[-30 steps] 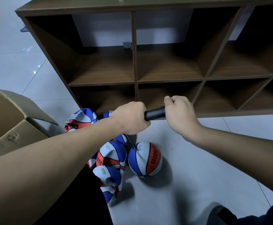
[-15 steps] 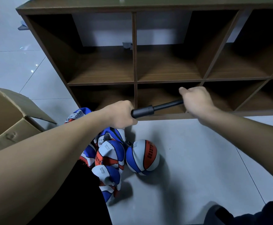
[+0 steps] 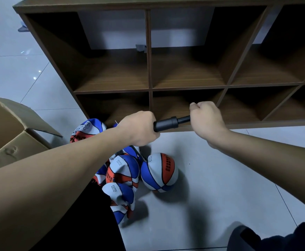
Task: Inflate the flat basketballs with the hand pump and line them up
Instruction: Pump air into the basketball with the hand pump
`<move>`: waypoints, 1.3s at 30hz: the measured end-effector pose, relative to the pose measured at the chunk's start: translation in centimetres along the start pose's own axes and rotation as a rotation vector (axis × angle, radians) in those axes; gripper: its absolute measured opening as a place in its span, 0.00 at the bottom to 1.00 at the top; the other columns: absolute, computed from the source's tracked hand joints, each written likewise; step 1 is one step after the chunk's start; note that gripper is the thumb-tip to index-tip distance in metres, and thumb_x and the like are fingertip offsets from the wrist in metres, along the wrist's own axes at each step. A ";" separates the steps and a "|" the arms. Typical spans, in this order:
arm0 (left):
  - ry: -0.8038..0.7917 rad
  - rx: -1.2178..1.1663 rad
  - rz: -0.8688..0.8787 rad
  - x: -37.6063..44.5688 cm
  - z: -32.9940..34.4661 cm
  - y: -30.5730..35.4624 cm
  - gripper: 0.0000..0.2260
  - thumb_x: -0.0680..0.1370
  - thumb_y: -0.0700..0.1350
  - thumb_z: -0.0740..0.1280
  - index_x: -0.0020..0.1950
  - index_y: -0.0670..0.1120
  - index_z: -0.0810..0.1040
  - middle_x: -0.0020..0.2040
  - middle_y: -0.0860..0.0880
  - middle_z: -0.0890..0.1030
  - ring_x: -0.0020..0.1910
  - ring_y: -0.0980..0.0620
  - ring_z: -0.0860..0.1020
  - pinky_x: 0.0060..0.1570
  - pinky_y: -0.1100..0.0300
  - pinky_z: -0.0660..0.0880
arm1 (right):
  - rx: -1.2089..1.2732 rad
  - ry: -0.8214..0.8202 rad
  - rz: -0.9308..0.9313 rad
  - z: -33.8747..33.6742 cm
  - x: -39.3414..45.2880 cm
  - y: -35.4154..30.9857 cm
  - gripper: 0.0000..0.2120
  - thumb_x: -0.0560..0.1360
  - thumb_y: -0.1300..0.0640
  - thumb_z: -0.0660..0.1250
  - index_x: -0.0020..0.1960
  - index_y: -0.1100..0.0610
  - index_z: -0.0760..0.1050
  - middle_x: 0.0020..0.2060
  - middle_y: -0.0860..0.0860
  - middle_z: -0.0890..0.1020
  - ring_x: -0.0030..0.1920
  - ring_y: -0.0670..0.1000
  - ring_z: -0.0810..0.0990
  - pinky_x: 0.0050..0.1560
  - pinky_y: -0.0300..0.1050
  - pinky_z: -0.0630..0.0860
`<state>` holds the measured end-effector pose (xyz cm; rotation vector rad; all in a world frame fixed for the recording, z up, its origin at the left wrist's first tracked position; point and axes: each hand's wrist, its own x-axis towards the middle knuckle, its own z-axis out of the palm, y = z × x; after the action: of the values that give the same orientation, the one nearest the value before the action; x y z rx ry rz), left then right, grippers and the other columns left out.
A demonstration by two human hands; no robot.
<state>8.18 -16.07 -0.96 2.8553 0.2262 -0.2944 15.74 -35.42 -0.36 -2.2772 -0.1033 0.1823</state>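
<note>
Black hand pump (image 3: 166, 123) is held level: barrel gripped by the left hand (image 3: 139, 128), handle enclosed in the right hand (image 3: 207, 119), rod partly drawn. The rounder basketball (image 3: 159, 172) lies on the floor, hose-fed. Strokes are best kept full, straight, barrel steady.

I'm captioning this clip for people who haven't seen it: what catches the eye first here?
Two hands in the middle work a black hand pump: the left hand grips its barrel, the right hand its handle. Below them, red, white and blue basketballs lie heaped on the floor, before an empty brown shelf.
</note>
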 end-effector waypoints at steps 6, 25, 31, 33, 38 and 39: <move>0.009 0.019 0.034 -0.2 -0.3 0.8 0.09 0.76 0.51 0.70 0.38 0.49 0.76 0.34 0.49 0.79 0.30 0.48 0.77 0.30 0.59 0.69 | -0.001 -0.047 -0.039 1.1 -1.5 -0.5 0.21 0.88 0.50 0.56 0.38 0.56 0.70 0.36 0.54 0.76 0.36 0.54 0.74 0.35 0.46 0.67; -0.083 -0.086 0.004 0.5 -0.5 -2.6 0.11 0.74 0.50 0.71 0.36 0.44 0.78 0.28 0.49 0.76 0.27 0.47 0.74 0.29 0.57 0.70 | 0.040 -0.066 0.074 -2.2 2.1 0.3 0.22 0.84 0.49 0.63 0.34 0.55 0.67 0.31 0.54 0.71 0.33 0.57 0.71 0.35 0.49 0.68; -0.104 -0.064 -0.008 0.8 -0.4 -3.0 0.10 0.75 0.50 0.71 0.37 0.46 0.78 0.28 0.50 0.76 0.27 0.48 0.74 0.29 0.56 0.70 | 0.080 -0.037 0.129 -3.7 3.7 1.3 0.15 0.84 0.52 0.64 0.41 0.57 0.70 0.34 0.57 0.68 0.35 0.57 0.69 0.33 0.47 0.64; -0.099 -0.040 -0.004 0.9 -0.1 -2.6 0.10 0.75 0.50 0.71 0.37 0.47 0.78 0.29 0.49 0.77 0.27 0.47 0.75 0.29 0.56 0.71 | 0.079 -0.014 0.160 -3.0 3.5 1.5 0.16 0.84 0.54 0.63 0.39 0.57 0.70 0.32 0.56 0.70 0.34 0.57 0.69 0.30 0.44 0.64; -0.033 -0.067 0.004 1.1 -0.2 -1.6 0.10 0.76 0.49 0.71 0.37 0.48 0.77 0.31 0.49 0.77 0.29 0.47 0.76 0.30 0.59 0.70 | 0.059 0.038 0.082 -1.8 3.0 0.3 0.21 0.85 0.53 0.61 0.34 0.55 0.63 0.31 0.53 0.69 0.33 0.57 0.68 0.34 0.47 0.64; -0.022 -0.072 0.006 1.0 -0.2 -1.3 0.10 0.75 0.50 0.71 0.37 0.48 0.76 0.31 0.50 0.77 0.29 0.48 0.75 0.30 0.59 0.69 | 0.056 0.043 0.066 -1.8 2.9 0.0 0.22 0.84 0.53 0.61 0.33 0.55 0.63 0.31 0.53 0.69 0.33 0.57 0.68 0.34 0.48 0.63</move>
<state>8.97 -14.62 -1.28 2.7798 0.2187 -0.3101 18.94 -36.34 0.53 -2.2293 -0.0004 0.1680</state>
